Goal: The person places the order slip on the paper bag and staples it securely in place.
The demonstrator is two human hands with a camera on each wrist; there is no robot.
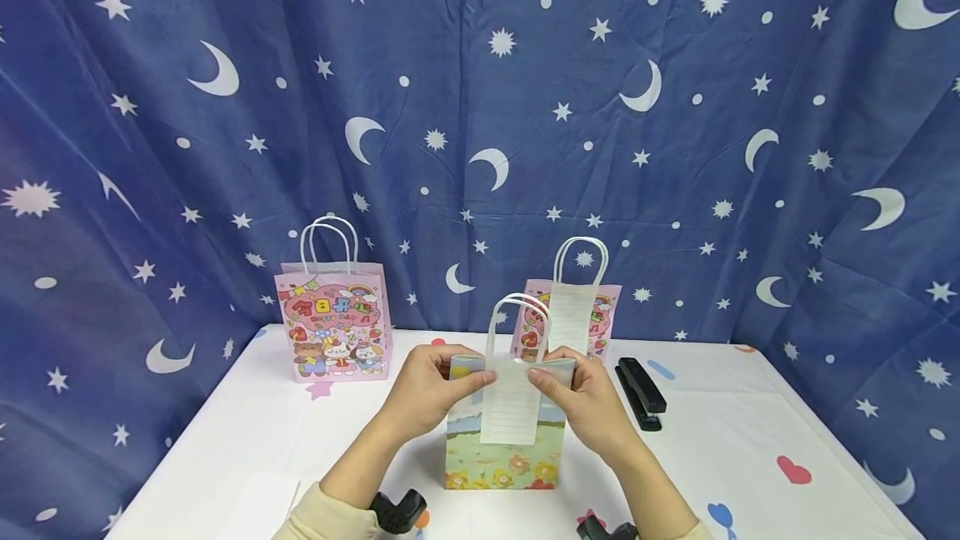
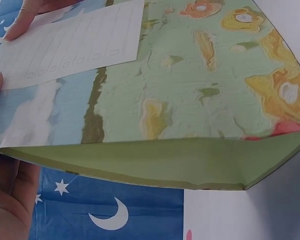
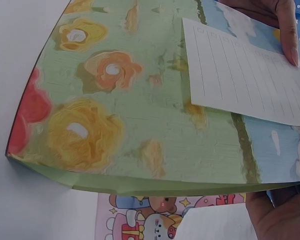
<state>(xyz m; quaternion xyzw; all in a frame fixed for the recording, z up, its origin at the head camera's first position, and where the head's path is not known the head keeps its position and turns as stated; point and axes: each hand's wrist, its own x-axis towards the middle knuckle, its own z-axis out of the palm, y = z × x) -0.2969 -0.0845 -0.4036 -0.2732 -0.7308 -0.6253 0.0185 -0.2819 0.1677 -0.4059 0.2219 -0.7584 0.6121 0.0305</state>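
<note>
A floral paper gift bag (image 1: 501, 469) with white handles stands on the table in front of me. A lined paper slip (image 1: 510, 415) lies against its front, its top at the bag's upper edge. My left hand (image 1: 431, 386) grips the upper left of the bag, thumb on the slip's left edge and fingers behind the bag. My right hand (image 1: 588, 398) grips the upper right the same way, its thumb on the slip's other edge. In the left wrist view the slip (image 2: 75, 47) shows ruled lines and small checkboxes.
A pink cartoon gift bag (image 1: 333, 327) stands at the back left. Behind the floral bag is another pink bag (image 1: 606, 315) bearing a lined slip (image 1: 570, 315). A black stapler (image 1: 640, 392) lies to the right. White paper (image 1: 258, 507) rests at the front left of the table (image 1: 750, 440).
</note>
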